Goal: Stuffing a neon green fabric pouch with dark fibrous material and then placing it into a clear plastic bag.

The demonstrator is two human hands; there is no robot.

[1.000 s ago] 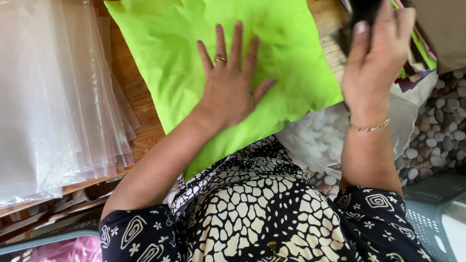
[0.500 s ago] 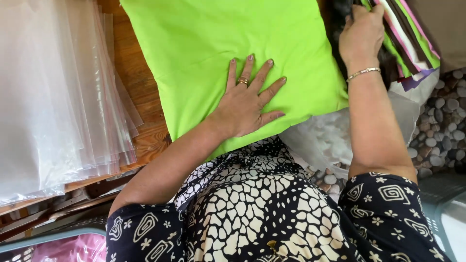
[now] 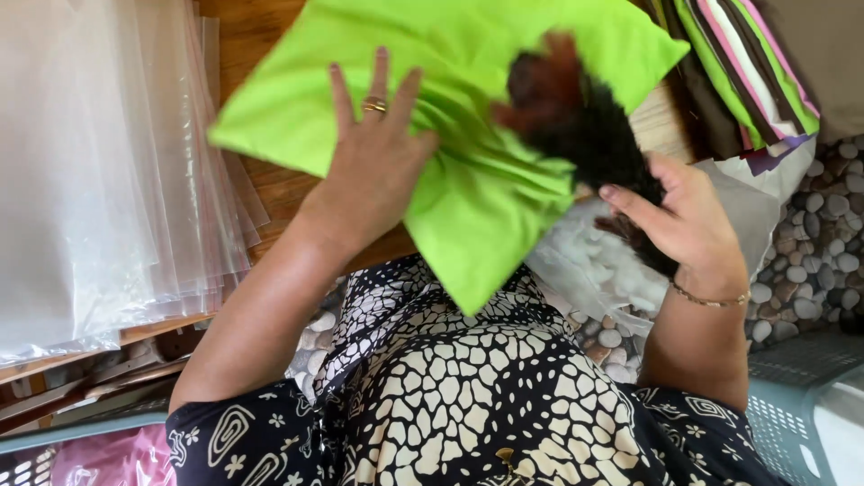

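The lime-green cushion cover [image 3: 468, 135] has swung round since a moment ago: it lay square on the wooden table [image 3: 261, 180], and now it sits at an angle with one corner hanging off the near edge over the person's lap. The left hand [image 3: 378, 153] stays flat on it, fingers spread, pinning rather than gripping. The right hand [image 3: 684, 225], up by the far edge half a second back, has come down to the cover's right side and is closed on a dark, shaggy brush-like thing [image 3: 585, 135] (too blurred to name for sure). It reads as a sweep across the fabric in progress. The count: one green cover, one dark tuft, one stack of clear plastic bags [image 3: 108, 162] at left, one pile of striped fabric [image 3: 747, 72] at upper right.
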